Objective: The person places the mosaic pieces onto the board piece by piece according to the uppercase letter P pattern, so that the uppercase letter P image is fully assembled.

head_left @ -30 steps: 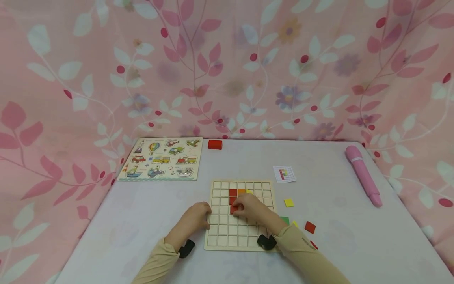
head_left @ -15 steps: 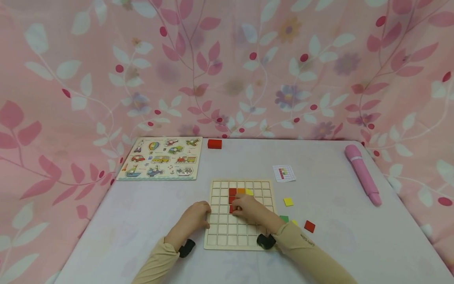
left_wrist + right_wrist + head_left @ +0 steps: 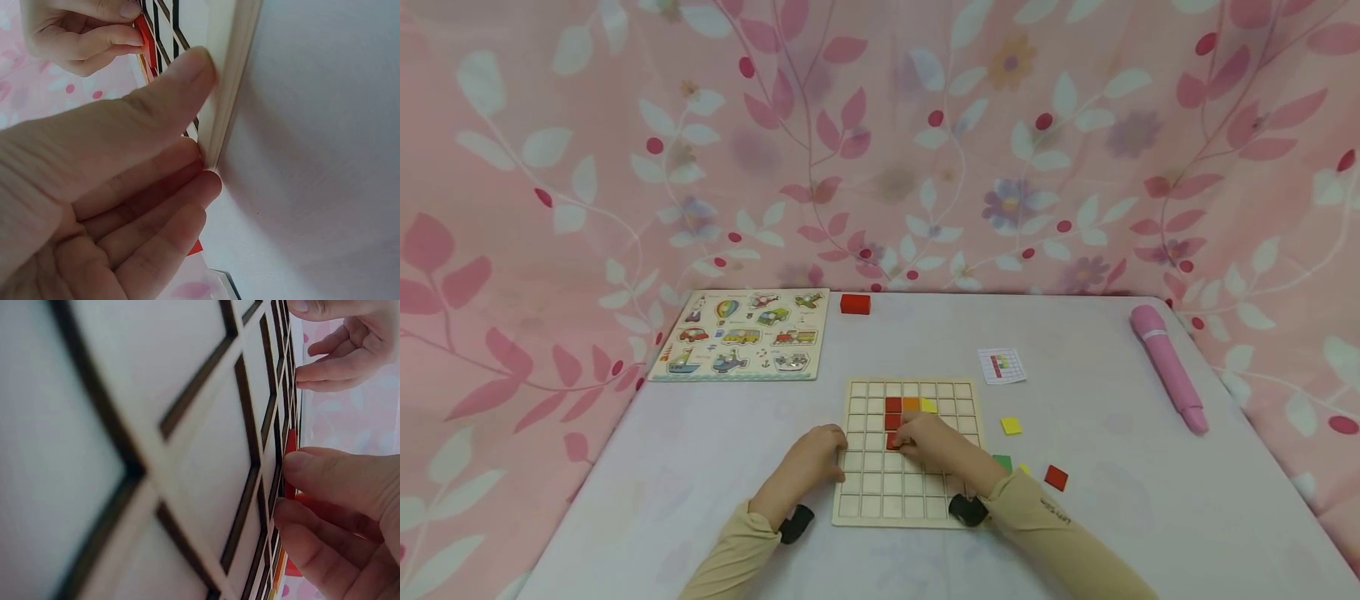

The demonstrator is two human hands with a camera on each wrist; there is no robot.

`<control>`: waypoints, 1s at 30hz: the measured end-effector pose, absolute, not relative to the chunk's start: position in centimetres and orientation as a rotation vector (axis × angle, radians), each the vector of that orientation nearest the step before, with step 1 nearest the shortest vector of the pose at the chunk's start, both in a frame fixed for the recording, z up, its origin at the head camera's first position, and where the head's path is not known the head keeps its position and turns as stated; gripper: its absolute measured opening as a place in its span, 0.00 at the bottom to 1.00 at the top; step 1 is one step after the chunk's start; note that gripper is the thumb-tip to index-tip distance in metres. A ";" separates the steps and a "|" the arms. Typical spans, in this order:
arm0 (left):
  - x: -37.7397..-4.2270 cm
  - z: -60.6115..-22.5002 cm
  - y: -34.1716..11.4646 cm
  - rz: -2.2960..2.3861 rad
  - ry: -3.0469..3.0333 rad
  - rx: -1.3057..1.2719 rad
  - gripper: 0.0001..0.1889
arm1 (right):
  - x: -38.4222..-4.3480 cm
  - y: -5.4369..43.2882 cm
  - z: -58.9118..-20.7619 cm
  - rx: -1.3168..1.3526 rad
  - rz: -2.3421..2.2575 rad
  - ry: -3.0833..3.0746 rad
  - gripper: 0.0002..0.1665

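Observation:
A pale wooden grid board [image 3: 871,483] lies in the middle of the table. My left hand [image 3: 811,458] rests at its left edge; the left wrist view shows the thumb on the rim and relaxed fingertips against the side. My right hand [image 3: 928,442] is over the board, thumb and fingertips pinching a red square tile [image 3: 290,442] low in a cell, as the right wrist view shows. Two more red tiles [image 3: 892,405] sit in the same column above it. Beside the top one are an orange tile [image 3: 911,404] and a yellow tile [image 3: 928,406], partly covered by the hand.
Right of the board lie loose tiles: yellow [image 3: 1011,426], green [image 3: 1002,463] and red [image 3: 1056,477]. A pattern card [image 3: 1002,367] lies above them. Further back are a picture puzzle [image 3: 745,337], a red block [image 3: 855,304] and a pink marker [image 3: 1168,371].
My right hand has shifted slightly right and back, showing more of the lower red tile. The left hand stays at the board's edge.

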State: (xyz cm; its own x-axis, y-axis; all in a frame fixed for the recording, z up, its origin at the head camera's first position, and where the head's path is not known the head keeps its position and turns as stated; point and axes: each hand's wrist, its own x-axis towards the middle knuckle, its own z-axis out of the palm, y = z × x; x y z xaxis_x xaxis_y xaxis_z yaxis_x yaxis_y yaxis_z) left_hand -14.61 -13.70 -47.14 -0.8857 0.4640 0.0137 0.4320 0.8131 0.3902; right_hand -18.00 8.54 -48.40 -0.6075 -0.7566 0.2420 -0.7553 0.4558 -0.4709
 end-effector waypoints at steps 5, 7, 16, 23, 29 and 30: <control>-14.6 -47.1 -13.7 0.604 2.916 0.738 0.19 | -18.1 8.3 -48.5 -1.407 -0.675 2.758 0.04; -14.6 -47.1 -13.7 0.600 2.916 0.730 0.19 | -18.0 8.2 -48.3 -1.412 -0.605 2.773 0.06; -14.5 -47.2 -13.7 0.599 2.917 0.720 0.20 | -17.8 7.9 -48.2 -1.406 -0.593 2.783 0.06; -14.7 -47.1 -13.7 0.581 2.918 0.706 0.20 | -17.8 8.0 -48.3 -1.363 -0.595 2.805 0.07; -14.6 -47.1 -13.6 0.570 2.915 0.696 0.20 | -17.8 8.1 -48.4 -1.333 -0.673 2.760 0.07; -14.6 -47.1 -13.6 0.572 2.916 0.702 0.20 | -17.9 8.2 -48.4 -1.327 -0.676 2.759 0.06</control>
